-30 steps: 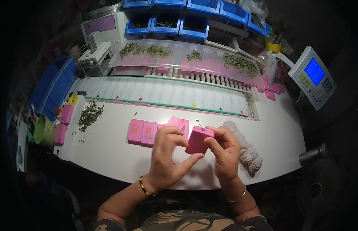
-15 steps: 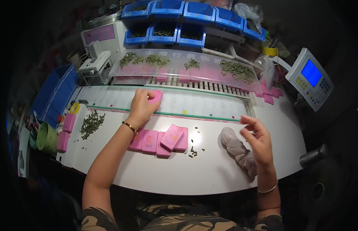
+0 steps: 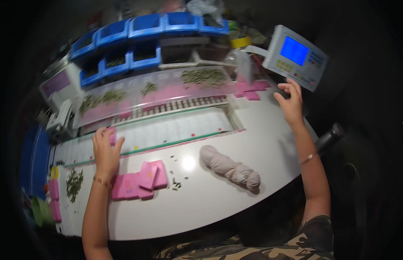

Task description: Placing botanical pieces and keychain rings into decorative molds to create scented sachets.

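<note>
My left hand (image 3: 107,154) is over the long glass-covered strip (image 3: 179,125). Its fingers curl round a small pink block (image 3: 112,138), while the thumb stands out to the right; the far side of the grip is hidden. On the white table just below, several more pink blocks (image 3: 132,184) lie in a row, one resting tilted on the others. Raised at the right, my right hand (image 3: 291,102) is empty with its fingers apart, just below the keypad panel with a blue screen (image 3: 296,56).
A grey twisted cloth roll (image 3: 229,167) lies mid-table. Small dark green pieces sit in a pile (image 3: 74,184) at left and scattered beside the blocks. A clear sloping cover (image 3: 158,89) carries green rings. Blue bins (image 3: 145,27) stand behind; a dark cylinder (image 3: 330,136) is at right.
The view has swung to the right, so the table appears shifted left. My right hand has moved from near the cloth roll to the panel. The left hand stays at the strip with the pink block.
</note>
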### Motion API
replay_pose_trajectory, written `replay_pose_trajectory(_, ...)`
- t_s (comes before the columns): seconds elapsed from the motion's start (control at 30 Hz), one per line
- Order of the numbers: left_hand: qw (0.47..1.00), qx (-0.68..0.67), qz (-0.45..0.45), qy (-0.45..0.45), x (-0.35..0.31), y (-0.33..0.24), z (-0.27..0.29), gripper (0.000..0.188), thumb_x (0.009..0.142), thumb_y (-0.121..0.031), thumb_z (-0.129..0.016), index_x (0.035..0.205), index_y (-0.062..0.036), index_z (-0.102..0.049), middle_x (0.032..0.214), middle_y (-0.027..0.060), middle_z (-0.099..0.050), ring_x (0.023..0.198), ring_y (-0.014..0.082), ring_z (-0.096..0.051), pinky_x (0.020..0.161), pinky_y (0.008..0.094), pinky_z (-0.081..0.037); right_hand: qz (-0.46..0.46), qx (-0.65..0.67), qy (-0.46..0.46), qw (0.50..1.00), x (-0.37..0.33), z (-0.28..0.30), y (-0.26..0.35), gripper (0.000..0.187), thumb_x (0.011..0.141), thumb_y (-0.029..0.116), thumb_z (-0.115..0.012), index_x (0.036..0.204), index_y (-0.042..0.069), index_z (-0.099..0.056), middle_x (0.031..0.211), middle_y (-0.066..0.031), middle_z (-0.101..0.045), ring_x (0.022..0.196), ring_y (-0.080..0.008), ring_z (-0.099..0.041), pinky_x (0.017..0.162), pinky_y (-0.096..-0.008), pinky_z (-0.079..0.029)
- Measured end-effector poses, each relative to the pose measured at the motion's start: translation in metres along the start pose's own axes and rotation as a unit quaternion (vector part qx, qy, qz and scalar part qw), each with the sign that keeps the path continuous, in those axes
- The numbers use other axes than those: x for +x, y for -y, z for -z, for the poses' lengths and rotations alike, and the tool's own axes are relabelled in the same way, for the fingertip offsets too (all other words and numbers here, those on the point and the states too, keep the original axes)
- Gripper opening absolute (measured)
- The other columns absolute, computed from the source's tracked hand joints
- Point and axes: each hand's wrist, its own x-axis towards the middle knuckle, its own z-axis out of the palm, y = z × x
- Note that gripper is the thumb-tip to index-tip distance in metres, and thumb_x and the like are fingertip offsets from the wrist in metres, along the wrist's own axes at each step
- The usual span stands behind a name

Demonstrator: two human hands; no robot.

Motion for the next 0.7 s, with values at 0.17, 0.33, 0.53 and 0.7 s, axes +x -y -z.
replay_pose_trajectory(0.17, 0.954, -0.232, -0.041, 0.188, -0.033, -0.083, 0.04, 0.035, 0.079, -0.017, -0.075, 0.108, -0.0018, -0.063, 0.117, 0.0183, -0.057, 0.105, 0.0353, -0.054, 0.091, 0.0424, -0.045, 0.028, -0.178, -0.019, 0.983, 0.044, 0.016, -0.066, 0.03, 0.073, 0.013, -0.079, 0.098, 0.011, -0.063, 0.152, -0.0186, -0.032, 0.135, -0.038, -0.04, 0.107, -0.0468, -0.036)
replay_pose_trajectory(0.33, 0.962, -0.14, -0.119, 0.2, -0.062, -0.114, 0.059, 0.037, 0.074, -0.013, -0.078, 0.107, -0.0022, -0.063, 0.116, 0.0188, -0.056, 0.106, 0.0358, -0.053, 0.092, 0.0434, -0.045, -0.062, -0.255, 0.054, 0.963, 0.071, 0.025, -0.084, 0.032, 0.071, 0.017, -0.081, 0.098, 0.013, -0.063, 0.157, -0.0172, -0.022, 0.14, -0.0405, -0.031, 0.115, -0.0523, -0.022)
replay_pose_trajectory(0.53, 0.967, -0.148, -0.086, 0.189, -0.073, -0.106, 0.059, 0.036, 0.072, -0.01, -0.08, 0.103, -0.002, -0.062, 0.119, 0.0193, -0.054, 0.11, 0.0368, -0.052, 0.093, 0.0438, -0.044, -0.115, -0.28, 0.093, 0.949, 0.074, 0.02, -0.09, 0.029, 0.07, 0.018, -0.083, 0.095, 0.015, -0.068, 0.163, -0.0058, -0.009, 0.138, -0.042, -0.029, 0.117, -0.0525, -0.023)
replay_pose_trajectory(0.7, 0.968, -0.158, -0.052, 0.189, -0.078, -0.104, 0.056, 0.032, 0.073, -0.007, -0.078, 0.099, -0.0016, -0.06, 0.122, 0.0204, -0.053, 0.111, 0.0374, -0.052, 0.093, 0.044, -0.044, -0.153, -0.278, 0.103, 0.943, 0.077, 0.027, -0.093, 0.025, 0.072, 0.018, -0.082, 0.094, 0.016, -0.071, 0.164, -0.0019, -0.008, 0.135, -0.0393, -0.033, 0.113, -0.0434, -0.034)
